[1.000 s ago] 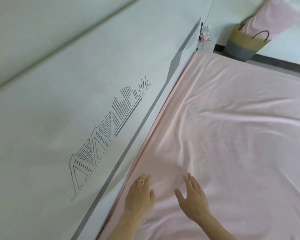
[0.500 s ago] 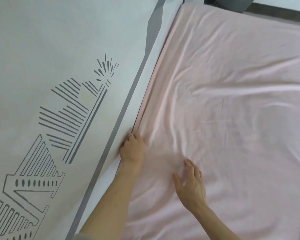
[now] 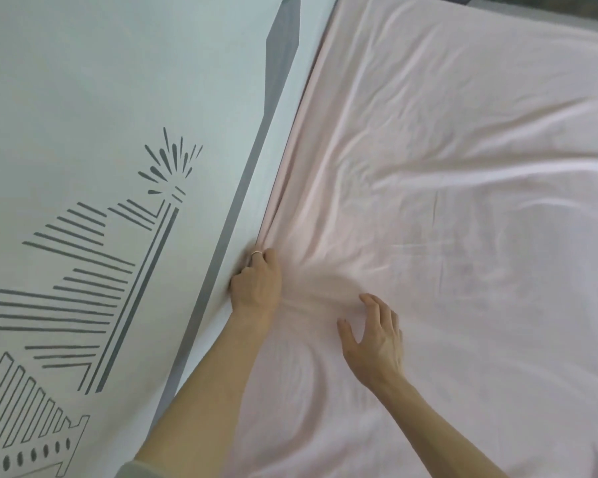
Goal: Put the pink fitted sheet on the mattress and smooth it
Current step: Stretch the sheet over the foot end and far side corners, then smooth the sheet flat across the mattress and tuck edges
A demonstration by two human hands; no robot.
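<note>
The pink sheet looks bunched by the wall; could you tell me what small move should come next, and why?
Probably sweep the right hand outward across the pink sheet, away from the wall. The left hand is pressing the sheet's edge down at the wall, and creases fan out from that spot while the right hand rests open beside them.

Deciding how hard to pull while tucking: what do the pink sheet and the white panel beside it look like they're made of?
Pink sheet: soft, thin matte fabric, possibly cotton or jersey; it gathers in fine creases where the left hand pushes it down. White panel: smooth, flat and matte with printed grey line art; material unclear.
</note>
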